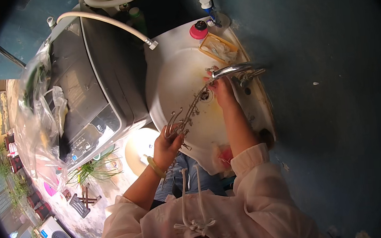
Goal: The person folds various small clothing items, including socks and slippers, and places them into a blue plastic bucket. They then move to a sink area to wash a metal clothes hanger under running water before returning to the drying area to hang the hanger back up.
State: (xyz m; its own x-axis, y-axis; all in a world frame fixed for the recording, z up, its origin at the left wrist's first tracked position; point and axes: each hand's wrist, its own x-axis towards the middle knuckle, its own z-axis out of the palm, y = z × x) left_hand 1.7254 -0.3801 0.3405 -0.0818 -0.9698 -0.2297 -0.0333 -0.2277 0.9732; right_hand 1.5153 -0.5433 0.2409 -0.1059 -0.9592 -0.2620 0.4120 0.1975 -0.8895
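My left hand (pixel 169 147), with a pale bangle on its wrist, grips the near end of a bundle of thin metal wire hangers (pixel 193 108). Curved hooks stick up above those fingers, and small wire clips or bends show along the length. The bundle slants over the white washbasin (pixel 175 75), passing above the drain (pixel 204 96). Its far end is in my right hand (pixel 221 89), just beneath the mouth of the chrome faucet (pixel 237 68). The spout partly hides those fingers. Whether water is running cannot be made out.
A yellow soap tray (pixel 218 48), a pink bottle (pixel 198 31) and a white-capped tube (pixel 205 4) stand on the basin's far rim. Left is a washing machine (pixel 79 85) with plastic bags (pixel 41 110) on it. An inlet hose (pixel 107 21) arches above. A blue wall (pixel 329 111) bounds the right.
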